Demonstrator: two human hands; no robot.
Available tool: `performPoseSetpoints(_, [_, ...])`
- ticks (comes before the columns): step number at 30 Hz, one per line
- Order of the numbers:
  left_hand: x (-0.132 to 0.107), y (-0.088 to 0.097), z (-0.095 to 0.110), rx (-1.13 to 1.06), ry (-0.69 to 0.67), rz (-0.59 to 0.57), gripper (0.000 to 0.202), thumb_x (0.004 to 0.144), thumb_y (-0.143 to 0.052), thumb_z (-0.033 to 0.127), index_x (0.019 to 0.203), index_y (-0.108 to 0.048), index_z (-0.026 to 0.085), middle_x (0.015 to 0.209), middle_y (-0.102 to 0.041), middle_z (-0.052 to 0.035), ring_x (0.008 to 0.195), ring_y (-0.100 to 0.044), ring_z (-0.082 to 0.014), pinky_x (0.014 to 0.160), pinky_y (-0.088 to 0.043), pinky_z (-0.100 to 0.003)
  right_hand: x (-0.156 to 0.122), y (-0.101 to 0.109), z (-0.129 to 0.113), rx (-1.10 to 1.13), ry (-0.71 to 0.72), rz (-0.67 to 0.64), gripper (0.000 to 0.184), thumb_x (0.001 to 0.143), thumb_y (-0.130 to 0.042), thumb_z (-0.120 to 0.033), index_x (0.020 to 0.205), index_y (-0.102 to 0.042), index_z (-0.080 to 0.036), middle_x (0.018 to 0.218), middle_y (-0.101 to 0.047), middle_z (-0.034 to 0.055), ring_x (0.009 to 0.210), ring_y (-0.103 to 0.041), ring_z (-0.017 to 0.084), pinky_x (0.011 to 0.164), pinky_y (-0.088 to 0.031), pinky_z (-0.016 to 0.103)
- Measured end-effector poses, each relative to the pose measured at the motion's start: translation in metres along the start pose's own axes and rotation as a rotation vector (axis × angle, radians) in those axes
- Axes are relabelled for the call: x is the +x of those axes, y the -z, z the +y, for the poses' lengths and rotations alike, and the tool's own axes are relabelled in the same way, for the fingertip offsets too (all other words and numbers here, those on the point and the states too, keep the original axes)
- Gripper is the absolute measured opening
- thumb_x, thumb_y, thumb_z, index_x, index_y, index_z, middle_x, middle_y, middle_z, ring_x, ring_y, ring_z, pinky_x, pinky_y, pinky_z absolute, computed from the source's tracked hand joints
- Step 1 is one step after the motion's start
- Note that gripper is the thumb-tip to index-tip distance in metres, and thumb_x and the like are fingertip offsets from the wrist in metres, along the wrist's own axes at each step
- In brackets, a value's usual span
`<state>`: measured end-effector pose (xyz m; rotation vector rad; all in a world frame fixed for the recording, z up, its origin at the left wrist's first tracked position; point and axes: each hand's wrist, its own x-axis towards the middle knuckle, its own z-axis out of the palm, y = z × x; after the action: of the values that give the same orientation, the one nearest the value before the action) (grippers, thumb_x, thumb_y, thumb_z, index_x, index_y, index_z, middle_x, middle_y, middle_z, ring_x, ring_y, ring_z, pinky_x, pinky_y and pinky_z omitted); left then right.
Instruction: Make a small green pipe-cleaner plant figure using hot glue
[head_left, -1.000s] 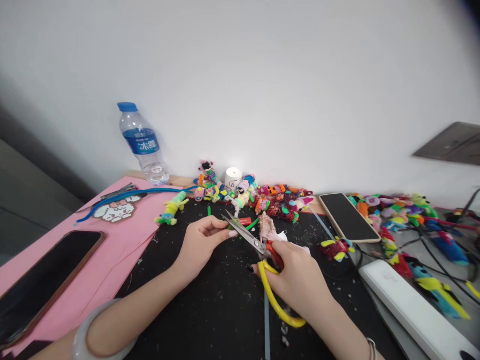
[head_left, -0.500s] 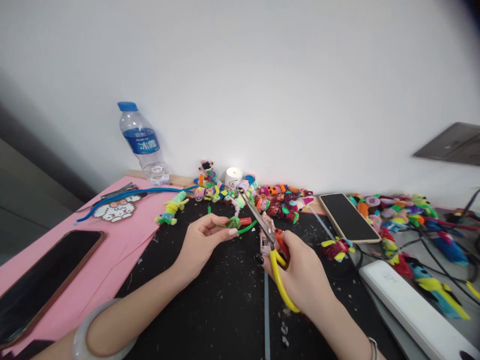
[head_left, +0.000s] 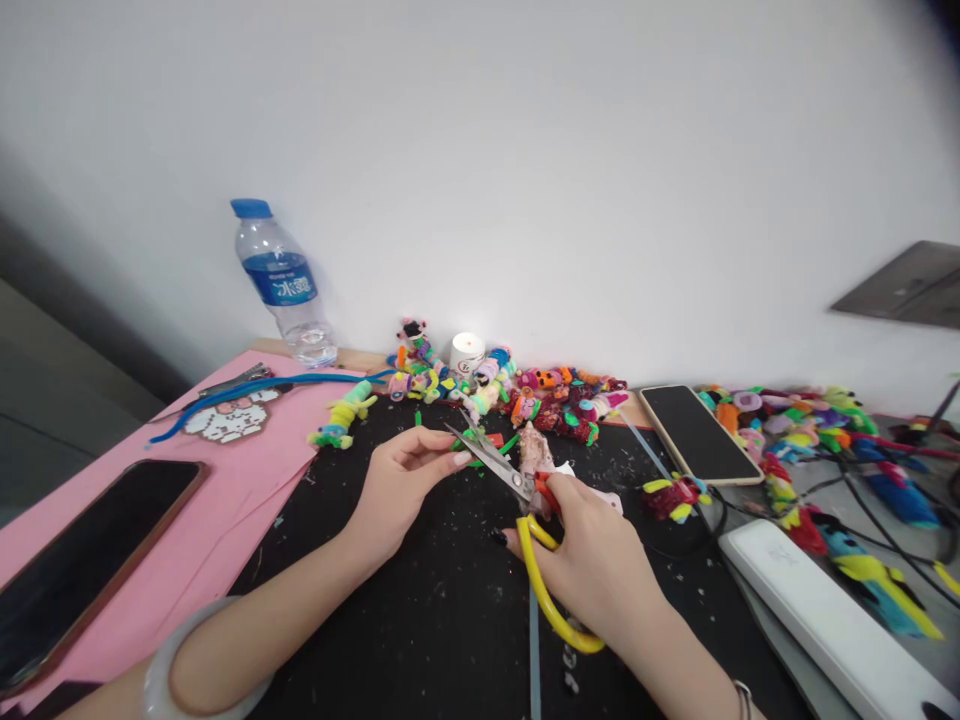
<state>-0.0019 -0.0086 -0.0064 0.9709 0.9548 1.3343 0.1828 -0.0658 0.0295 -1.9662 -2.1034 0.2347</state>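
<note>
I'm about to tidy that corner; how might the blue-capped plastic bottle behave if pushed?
The plastic bottle would probably tip if pushed near its blue cap, being tall and narrow. Its clear plastic looks thin, so it may dent if squeezed.

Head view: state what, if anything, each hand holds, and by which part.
The right hand holds the scissors by their handles. The left hand pinches a green piece; exactly where on it cannot be told.

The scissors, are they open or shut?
Open, a little: the two blade tips of the scissors stand apart, and their handles are spread in the right hand.
</note>
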Motion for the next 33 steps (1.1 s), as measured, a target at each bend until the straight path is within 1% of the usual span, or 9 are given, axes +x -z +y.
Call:
performPoseSetpoints(7, [0.0, 0.0, 0.0, 0.062, -0.018, 0.038, 0.016, 0.058, -0.077, 0.017, 0.066, -0.064, 0.016, 0.071, -0.064, 0.0034, 0.07, -0.058, -0.0098, 0.071, -0.048, -0.021, 0.001, -0.001, -0.001, -0.013, 0.01, -0.028, 0.032, 0.072, -0.059, -0.049, 0.067, -0.045, -0.021, 0.065, -0.055, -0.0018, 0.057, -0.05, 0.016, 0.05, -0.027, 0.024])
performPoseSetpoints(11, [0.001, 0.0, 0.0, 0.086, -0.022, 0.051, 0.016, 0.057, -0.077, 0.019, 0.066, -0.064, 0.016, 0.07, -0.064, 0.0025, 0.07, -0.058, -0.0109, 0.07, -0.048, -0.022, 0.001, -0.002, 0.0, -0.025, 0.015, -0.017, 0.033, 0.072, -0.059, -0.051, 0.066, -0.044, -0.021, 0.064, -0.054, -0.0019, 0.056, -0.049, 0.015, 0.049, -0.026, 0.024])
performPoseSetpoints(21, [0.002, 0.001, -0.001, 0.116, -0.007, 0.069, 0.016, 0.056, -0.078, 0.02, 0.066, -0.065, 0.016, 0.069, -0.065, 0.0024, 0.069, -0.058, -0.0105, 0.069, -0.047, -0.022, 0.002, -0.006, -0.001, -0.047, 0.018, 0.0, 0.033, 0.072, -0.06, -0.047, 0.06, -0.043, -0.021, 0.056, -0.05, -0.0027, 0.051, -0.045, 0.014, 0.048, -0.024, 0.024])
performPoseSetpoints(26, [0.001, 0.0, -0.001, 0.106, -0.004, 0.084, 0.018, 0.054, -0.079, 0.02, 0.065, -0.066, 0.015, 0.07, -0.065, 0.0012, 0.069, -0.06, -0.0121, 0.07, -0.048, -0.024, 0.003, -0.009, -0.001, -0.022, 0.006, -0.01, 0.036, 0.074, -0.057, -0.047, 0.057, -0.039, -0.021, 0.053, -0.048, -0.0031, 0.048, -0.043, 0.013, 0.047, -0.023, 0.024])
performPoseSetpoints(28, [0.0, -0.001, 0.0, 0.061, 0.02, 0.061, 0.019, 0.055, -0.079, 0.02, 0.067, -0.065, 0.015, 0.07, -0.065, 0.0014, 0.07, -0.061, -0.0127, 0.072, -0.05, -0.027, 0.003, -0.007, -0.001, 0.024, 0.001, 0.013, 0.032, 0.073, -0.057, -0.044, 0.06, -0.039, -0.021, 0.055, -0.049, -0.003, 0.05, -0.045, 0.013, 0.048, -0.025, 0.023])
performPoseSetpoints(31, [-0.001, -0.003, 0.004, -0.049, 0.072, 0.009, 0.019, 0.06, -0.076, 0.02, 0.072, -0.062, 0.015, 0.072, -0.066, 0.0021, 0.074, -0.064, -0.0137, 0.078, -0.052, -0.031, 0.003, -0.001, -0.002, 0.12, -0.004, 0.059, 0.023, 0.072, -0.057, -0.038, 0.07, -0.04, -0.022, 0.065, -0.052, -0.0023, 0.056, -0.05, 0.015, 0.051, -0.031, 0.023])
performPoseSetpoints(33, [-0.001, -0.004, 0.006, -0.102, 0.093, -0.012, 0.018, 0.063, -0.075, 0.019, 0.073, -0.06, 0.015, 0.073, -0.066, 0.0025, 0.076, -0.065, -0.0135, 0.08, -0.052, -0.031, 0.002, 0.003, -0.003, 0.156, -0.022, 0.083, 0.023, 0.07, -0.057, -0.035, 0.076, -0.039, -0.022, 0.069, -0.052, -0.0016, 0.058, -0.051, 0.015, 0.051, -0.033, 0.023])
